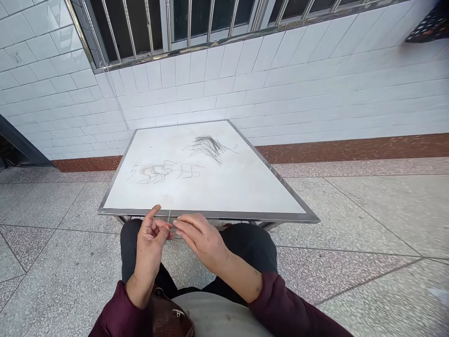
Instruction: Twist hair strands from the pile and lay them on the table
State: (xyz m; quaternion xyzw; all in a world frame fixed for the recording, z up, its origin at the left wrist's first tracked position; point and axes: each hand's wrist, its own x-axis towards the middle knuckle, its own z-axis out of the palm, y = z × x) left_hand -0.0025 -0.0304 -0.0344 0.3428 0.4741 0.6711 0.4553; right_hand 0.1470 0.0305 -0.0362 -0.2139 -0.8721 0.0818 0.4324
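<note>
Tabletop point(252, 185), white with a grey metal rim, in front of the seated person, its far side close to a tiled wall point(315, 93). Left hand point(149, 243) is up at the near rim: thumb and fingertips drawn narrow, pinching a fine pale strand point(169, 216) that stands nearly upright out of the grip. One finger of this hand is raised, apart from the pinch. Strand's upper end shows against the rim and the white surface; lower end hidden among the fingers.

Right hand point(208, 241) comes in from the other side, back of the hand up, fingers extended side by side, tips just beside the left fingertips. Cannot tell whether it grips the strand or anything else; its thumb is out of sight.

On the white surface, two lots of dark material. Toward the far right, a loose sheaf of dark strands point(210, 146), dense in the middle, ends fanning out. Toward the left, a row of bent strands point(159, 172), thinner, curved and kinked, some crossing. Both lie beyond the hands, well apart from them.

Maroon sleeves point(291, 304) on both arms; dark trousers point(254, 243), knees at the near rim. Brown bag point(171, 316) at the lap. Barred window point(189, 25) above; speckled floor point(87, 262) around. Dark dotted cloth point(430, 25), blurred, upper right corner.
</note>
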